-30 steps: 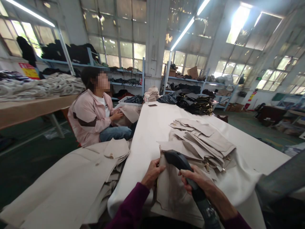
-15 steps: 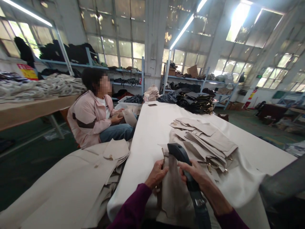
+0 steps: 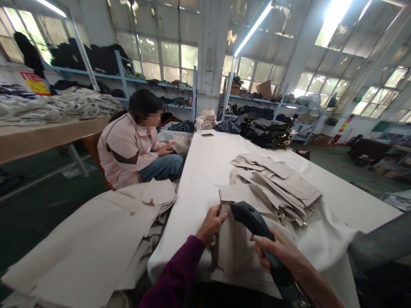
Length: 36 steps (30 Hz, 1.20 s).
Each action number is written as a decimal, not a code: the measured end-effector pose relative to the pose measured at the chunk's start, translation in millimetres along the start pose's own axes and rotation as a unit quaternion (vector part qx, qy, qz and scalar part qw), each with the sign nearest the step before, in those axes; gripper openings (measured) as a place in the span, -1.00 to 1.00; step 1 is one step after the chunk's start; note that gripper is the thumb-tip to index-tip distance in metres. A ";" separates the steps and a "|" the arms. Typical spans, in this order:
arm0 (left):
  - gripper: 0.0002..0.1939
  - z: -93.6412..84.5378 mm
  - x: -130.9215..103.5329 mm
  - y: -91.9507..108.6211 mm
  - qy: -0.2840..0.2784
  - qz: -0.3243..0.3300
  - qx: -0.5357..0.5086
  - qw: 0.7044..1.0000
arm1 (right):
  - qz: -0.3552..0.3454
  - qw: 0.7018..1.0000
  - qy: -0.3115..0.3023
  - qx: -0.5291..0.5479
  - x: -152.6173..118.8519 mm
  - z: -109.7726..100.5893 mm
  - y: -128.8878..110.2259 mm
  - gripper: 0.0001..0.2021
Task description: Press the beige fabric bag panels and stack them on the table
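Observation:
My left hand (image 3: 212, 223) is closed on the left edge of a beige fabric piece (image 3: 236, 250), thumb on top, at the table's near edge. My right hand (image 3: 278, 252) wraps around a dark, curved hand-held tool (image 3: 252, 218); its exact kind I cannot make out. The tool's rounded head lies over the upper part of the fabric piece. Whether it touches the cloth I cannot tell. Just beyond, a stack of beige fabric pieces (image 3: 289, 184) with small metal fittings rests on the table.
The white table (image 3: 204, 171) stretches away from me. More beige pieces (image 3: 105, 231) hang over a support at left. A co-worker (image 3: 125, 145) in a pink jacket sits beyond them, handling beige fabric. Black pieces (image 3: 266, 132) and a phone (image 3: 207, 135) lie at the far end.
My right hand and the tool have moved right and down, away from my left hand. My left hand keeps hold of the fabric edge. The co-worker's head has bent lower.

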<state>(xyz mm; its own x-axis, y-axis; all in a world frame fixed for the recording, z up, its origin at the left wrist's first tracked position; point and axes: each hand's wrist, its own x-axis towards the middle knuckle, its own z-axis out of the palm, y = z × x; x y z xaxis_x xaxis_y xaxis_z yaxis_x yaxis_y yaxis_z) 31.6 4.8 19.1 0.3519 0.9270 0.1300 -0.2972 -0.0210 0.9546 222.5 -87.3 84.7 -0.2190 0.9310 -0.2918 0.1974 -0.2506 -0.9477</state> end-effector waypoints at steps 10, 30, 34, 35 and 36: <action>-0.68 -7.2 4.9 -8.1 0.037 0.021 -0.003 0.999 | -0.062 0.997 0.019 0.032 23.9 4.0 -34.0 -0.70; -0.68 -23.0 14.5 -27.7 0.114 0.023 0.002 0.993 | 0.094 0.990 -0.073 -0.078 -79.4 58.6 51.4 -0.89; -0.69 -23.6 13.7 -28.4 0.121 0.025 0.009 0.992 | 0.033 0.993 -0.088 -0.071 -57.8 74.9 45.2 -0.90; -0.70 -24.5 13.9 -28.3 0.126 0.027 0.012 0.992 | 0.019 0.993 -0.087 -0.073 -56.3 77.5 43.2 -0.90; -0.71 -25.6 14.3 -28.0 0.133 0.029 0.015 0.991 | 0.014 0.993 -0.086 -0.076 -57.5 78.9 41.9 -0.89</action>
<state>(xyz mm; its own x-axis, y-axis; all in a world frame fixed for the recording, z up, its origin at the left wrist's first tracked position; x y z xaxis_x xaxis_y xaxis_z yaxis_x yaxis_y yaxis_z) 22.2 28.3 -12.6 0.0880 0.9895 0.1145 -0.2823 -0.0855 0.9555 168.0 -172.3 51.6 -0.3696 0.8614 -0.3485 0.3446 -0.2213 -0.9123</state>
